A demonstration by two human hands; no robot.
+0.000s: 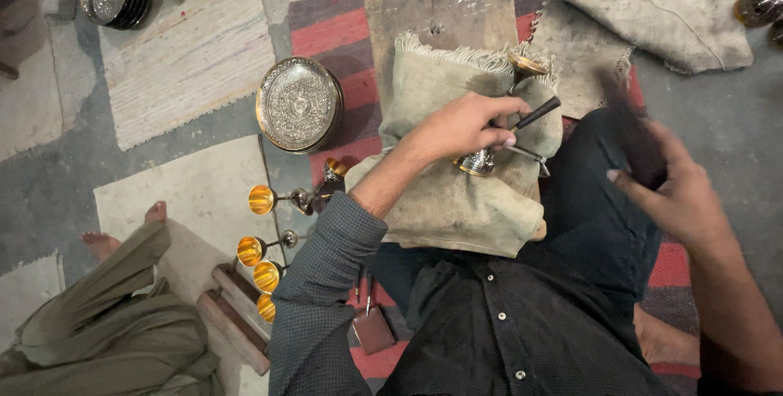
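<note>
- Left hand (465,128) grips a metal goblet (489,147) lying on folded burlap cloth (449,200) over the wooden board (432,4).
- Right hand (677,188) clenches a blurred dark tool (632,139), apart from the goblet.
- Engraved plates (298,104) sit beside the board's left edge.

The right hand (681,192) and the dark object it grips are motion-blurred, so that object's kind cannot be told. The left hand (465,127) covers the goblet (489,147) stem. A seated person (98,322) is cut off at the lower left edge; a dark bottle (760,4) at the right edge.

shiny metal goblet (489,147), coarse burlap cloth (457,192)
</note>
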